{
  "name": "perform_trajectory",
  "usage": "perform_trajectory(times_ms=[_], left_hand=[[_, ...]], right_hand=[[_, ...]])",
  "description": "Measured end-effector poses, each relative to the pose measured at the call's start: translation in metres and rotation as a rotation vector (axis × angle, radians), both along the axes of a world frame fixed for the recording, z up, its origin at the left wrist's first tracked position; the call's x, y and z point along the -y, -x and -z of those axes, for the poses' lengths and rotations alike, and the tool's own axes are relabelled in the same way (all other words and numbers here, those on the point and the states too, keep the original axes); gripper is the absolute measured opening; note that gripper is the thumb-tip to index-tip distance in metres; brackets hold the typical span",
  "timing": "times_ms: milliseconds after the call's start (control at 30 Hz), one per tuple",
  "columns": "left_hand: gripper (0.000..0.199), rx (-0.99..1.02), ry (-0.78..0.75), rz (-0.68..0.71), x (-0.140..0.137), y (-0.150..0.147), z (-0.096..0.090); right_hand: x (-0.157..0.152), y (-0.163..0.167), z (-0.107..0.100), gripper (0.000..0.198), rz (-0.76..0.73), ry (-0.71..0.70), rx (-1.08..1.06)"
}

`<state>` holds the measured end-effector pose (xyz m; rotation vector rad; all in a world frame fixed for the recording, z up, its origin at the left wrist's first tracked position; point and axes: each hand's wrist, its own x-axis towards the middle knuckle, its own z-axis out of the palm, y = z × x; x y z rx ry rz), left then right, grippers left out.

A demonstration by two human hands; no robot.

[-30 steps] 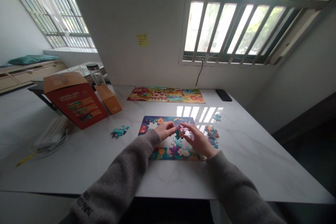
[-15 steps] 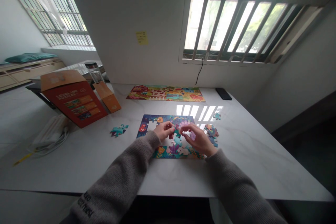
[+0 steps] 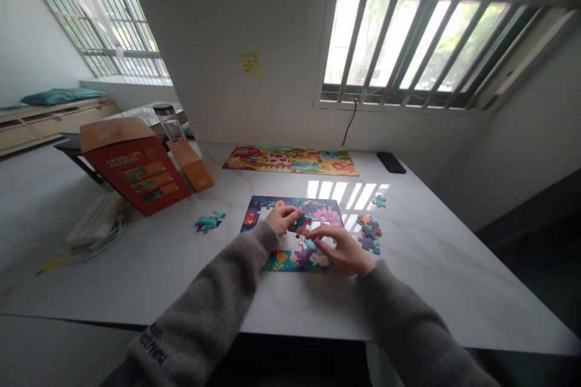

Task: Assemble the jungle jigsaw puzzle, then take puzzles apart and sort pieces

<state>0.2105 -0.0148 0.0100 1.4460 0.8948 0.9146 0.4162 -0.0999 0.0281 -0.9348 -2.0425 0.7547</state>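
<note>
A jigsaw puzzle with a dark blue border lies partly filled on the table, white gaps showing in its middle. Over its centre my left hand is closed, thumb and fingers pinching a dark green and reddish puzzle piece. My right hand reaches in from the right, fingers stretched and thumb apart, its fingertips at the lower right edge of that piece. Whether they press on it I cannot tell. Loose puzzle pieces lie just right of the puzzle, and more teal pieces to its left.
A long finished puzzle lies at the back by the wall, a black phone to its right. On the left stand a red puzzle box, a smaller orange box and a glass bottle. A white cable lies in front.
The piece at my left fingertips now shows more clearly. My right hand has flattened, its fingers lower and straighter over the puzzle. The whole view has shifted slightly.
</note>
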Motion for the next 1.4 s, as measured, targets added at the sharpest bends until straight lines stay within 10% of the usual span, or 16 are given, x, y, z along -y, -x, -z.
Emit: perform_trajectory(times_ms=[333, 800, 1133, 1400], left_hand=[[0.052, 0.158, 0.080, 0.151, -0.002, -0.005, 0.010], [0.046, 0.121, 0.102, 0.242, 0.006, -0.009, 0.014], [0.016, -0.609, -0.683, 0.006, 0.004, -0.003, 0.018], [0.018, -0.725, -0.800, 0.062, 0.002, -0.007, 0.033]], right_hand=[[-0.013, -0.004, 0.017, 0.042, 0.200, -0.045, -0.190], [-0.019, -0.013, 0.020, 0.047, 0.268, -0.277, 0.064], [-0.031, -0.060, 0.035, 0.038, 0.392, -0.167, 0.473], [-0.030, -0.058, 0.039, 0.037, 0.426, -0.147, 0.573]])
